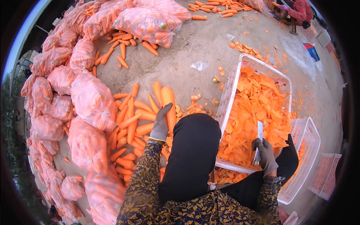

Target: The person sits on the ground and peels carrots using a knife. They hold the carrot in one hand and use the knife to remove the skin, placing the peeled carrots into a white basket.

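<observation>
My left hand (160, 123), in a grey work glove, grips a large carrot (168, 105) beside my knee. Under and left of that hand spreads a heap of loose carrots (130, 118) on the ground. My right hand (264, 156), gloved too, is closed around the handle of a flat-bladed knife (260, 130), its pale blade pointing away from me. The knife is above a white plastic crate (232, 98) filled with orange carrot peelings and slices (256, 98).
Pink mesh-like sacks of carrots (92, 98) line the left side. Carrot end pieces (197, 105) lie beyond my knee. A second white crate (312, 140) stands at the right, near red crates (324, 174). Another person (301, 12) sits at the far right.
</observation>
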A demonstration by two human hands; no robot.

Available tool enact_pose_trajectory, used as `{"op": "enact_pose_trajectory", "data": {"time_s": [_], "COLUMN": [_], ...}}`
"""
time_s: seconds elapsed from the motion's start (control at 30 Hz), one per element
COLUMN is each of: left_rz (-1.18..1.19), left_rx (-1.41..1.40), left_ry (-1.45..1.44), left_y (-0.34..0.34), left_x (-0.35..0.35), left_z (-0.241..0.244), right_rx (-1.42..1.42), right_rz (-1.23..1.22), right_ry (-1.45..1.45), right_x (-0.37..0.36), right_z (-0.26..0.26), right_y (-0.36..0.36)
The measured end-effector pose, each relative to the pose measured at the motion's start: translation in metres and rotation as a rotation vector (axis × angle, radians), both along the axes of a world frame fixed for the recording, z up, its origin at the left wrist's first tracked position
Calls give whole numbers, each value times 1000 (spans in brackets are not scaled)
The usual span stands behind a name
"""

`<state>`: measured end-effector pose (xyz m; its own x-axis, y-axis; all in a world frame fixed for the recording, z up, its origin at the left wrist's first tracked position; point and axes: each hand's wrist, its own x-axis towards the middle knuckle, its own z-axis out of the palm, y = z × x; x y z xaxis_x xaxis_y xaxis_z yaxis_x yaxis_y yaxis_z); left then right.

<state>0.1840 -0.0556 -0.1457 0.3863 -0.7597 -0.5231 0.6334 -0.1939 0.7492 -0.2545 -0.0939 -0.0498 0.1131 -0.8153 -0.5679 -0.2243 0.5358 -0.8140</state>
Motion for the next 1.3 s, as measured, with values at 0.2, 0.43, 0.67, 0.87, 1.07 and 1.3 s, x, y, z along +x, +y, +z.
{"op": "enact_pose_trajectory", "data": {"time_s": [0.2, 0.43, 0.67, 0.87, 1.07, 1.3], "left_rz": [-36, -412, -377, -338, -347, -565], "left_rx": [-423, -462, 66, 120, 159, 155], "left_ry": [-238, 190, 300, 432, 421, 379], "left_y": [10, -20, 25, 32, 35, 63], "left_x": [23, -149, -285, -291, -275, -268], "left_z": [229, 271, 136, 108, 95, 104], "right_rx": [-145, -188, -398, -417, -314, -341], "right_rz": [-98, -429, -586, -465, -389, -480], "right_ry": [-144, -717, -825, -906, -433, 8], "right_x": [29, 50, 40, 42, 60, 53], "right_z": [22, 62, 35, -4, 11, -39], "right_y": [15, 28, 67, 92, 86, -68]}}
